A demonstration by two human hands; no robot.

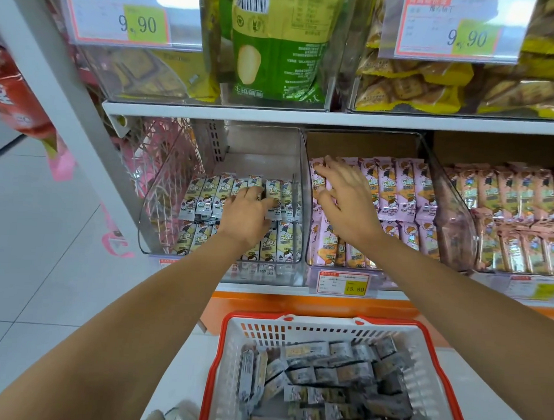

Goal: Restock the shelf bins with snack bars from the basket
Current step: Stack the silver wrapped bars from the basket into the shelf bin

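While the white shelf (273, 116) fills most of the view, the red-rimmed basket (296, 318) stands below it, near the person, and holds a loose heap of grey snack bars (331, 380). On the lower level of the shelf three clear bins stand side by side. The left bin (176, 161) has grey-and-yellow bars (206, 194) standing in two rows at its front, and its back part is bare. The middle bin (453, 224) is filled with pink bars (400, 189), and the right bin (520, 277) holds orange-pink bars (only partly in view). Both bare arms reach forward over the basket into the bins. The left hand (247, 211) lies on the upper row of grey-and-yellow bars, its fingers bent down over their tops and the thumb stretched to the right against one bar; whether it grips a bar or only presses on the row, I cannot tell. The right hand (342, 200) is over the pink bars at the left side of the middle bin, fingers spread apart and holding nothing. Under the middle bin hangs a small price tag (344, 283) with a yellow field.
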